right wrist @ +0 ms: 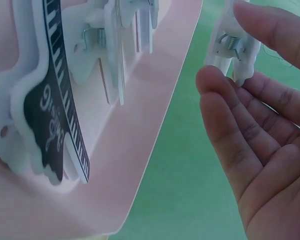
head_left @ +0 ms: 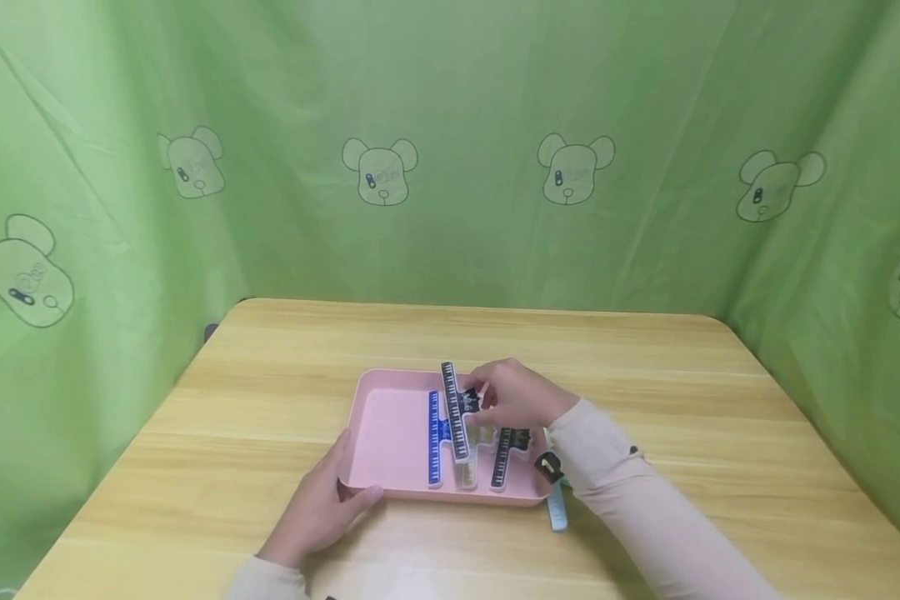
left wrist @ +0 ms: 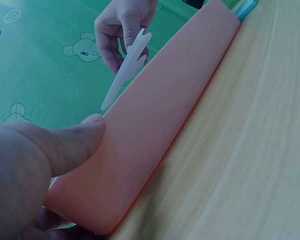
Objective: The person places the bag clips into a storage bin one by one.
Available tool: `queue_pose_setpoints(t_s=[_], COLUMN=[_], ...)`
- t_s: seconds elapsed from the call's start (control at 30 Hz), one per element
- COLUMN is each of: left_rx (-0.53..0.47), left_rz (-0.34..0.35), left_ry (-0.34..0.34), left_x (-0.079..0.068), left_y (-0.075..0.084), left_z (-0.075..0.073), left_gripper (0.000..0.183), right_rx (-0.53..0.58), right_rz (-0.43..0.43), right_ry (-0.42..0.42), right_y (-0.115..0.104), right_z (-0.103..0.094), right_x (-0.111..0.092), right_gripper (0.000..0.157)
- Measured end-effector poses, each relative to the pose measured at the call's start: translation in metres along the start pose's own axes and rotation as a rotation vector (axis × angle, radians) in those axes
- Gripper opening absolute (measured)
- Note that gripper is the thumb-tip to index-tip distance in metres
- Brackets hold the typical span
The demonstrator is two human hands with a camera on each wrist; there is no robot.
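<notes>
Above the pink tray point(head_left: 390, 433), my right hand point(head_left: 521, 396) pinches a black piano-key clip point(head_left: 453, 408) between thumb and fingers, tilted slightly. In the right wrist view the held clip's metal spring point(right wrist: 232, 42) shows. My left hand point(head_left: 318, 508) holds the tray's near left corner, its thumb point(left wrist: 77, 145) against the front wall and the other fingers partly hidden round the side. Inside the tray lie a blue piano-key clip point(head_left: 433, 442), a pale clip point(head_left: 468, 475) partly covered by the held one, and another black piano-key clip point(head_left: 501, 458) towards the right.
Beside the tray's right end, a light blue strip-shaped piece point(head_left: 557, 510) rests on the wooden table point(head_left: 270, 375). A small black piece with a pale mark point(head_left: 549, 467) is near the right sleeve. Green curtains point(head_left: 480, 250) with bear drawings surround the table.
</notes>
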State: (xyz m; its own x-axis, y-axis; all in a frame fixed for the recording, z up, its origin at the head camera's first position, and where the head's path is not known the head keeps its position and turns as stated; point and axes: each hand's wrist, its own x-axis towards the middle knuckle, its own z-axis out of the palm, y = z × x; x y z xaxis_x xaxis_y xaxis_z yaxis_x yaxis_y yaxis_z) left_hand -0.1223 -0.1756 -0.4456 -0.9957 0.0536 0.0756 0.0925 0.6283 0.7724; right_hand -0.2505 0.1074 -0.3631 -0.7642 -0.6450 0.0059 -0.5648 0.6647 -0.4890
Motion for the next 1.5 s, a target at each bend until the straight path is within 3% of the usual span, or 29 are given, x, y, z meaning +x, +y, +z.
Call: queue_pose_setpoints(t_s=[0.23, 0.83, 1.2, 1.5], left_rx=[-0.003, -0.006, -0.006, 0.007], left_rz=[0.007, 0.025, 0.027, 0.014], left_ry=[0.002, 0.001, 0.003, -0.003], left_x=[0.000, 0.001, 0.000, 0.000], left_y=[-0.001, -0.002, -0.001, 0.000], left_z=[0.000, -0.001, -0.001, -0.001], left_gripper=[0.094, 0.094, 0.094, 0.094], right_rx=[-0.002, -0.005, -0.015, -0.026], right_rz=[0.015, -0.062, 0.034, 0.024], right_ry=[-0.006, -0.018, -0.058, -0.072], right_y=[-0.004, -0.008, -0.012, -0.013], right_z=[0.004, 0.012, 0.016, 0.019], right_x=[0.004, 0.015, 0.019, 0.021], right_gripper=[0.049, 0.043, 0.040, 0.036])
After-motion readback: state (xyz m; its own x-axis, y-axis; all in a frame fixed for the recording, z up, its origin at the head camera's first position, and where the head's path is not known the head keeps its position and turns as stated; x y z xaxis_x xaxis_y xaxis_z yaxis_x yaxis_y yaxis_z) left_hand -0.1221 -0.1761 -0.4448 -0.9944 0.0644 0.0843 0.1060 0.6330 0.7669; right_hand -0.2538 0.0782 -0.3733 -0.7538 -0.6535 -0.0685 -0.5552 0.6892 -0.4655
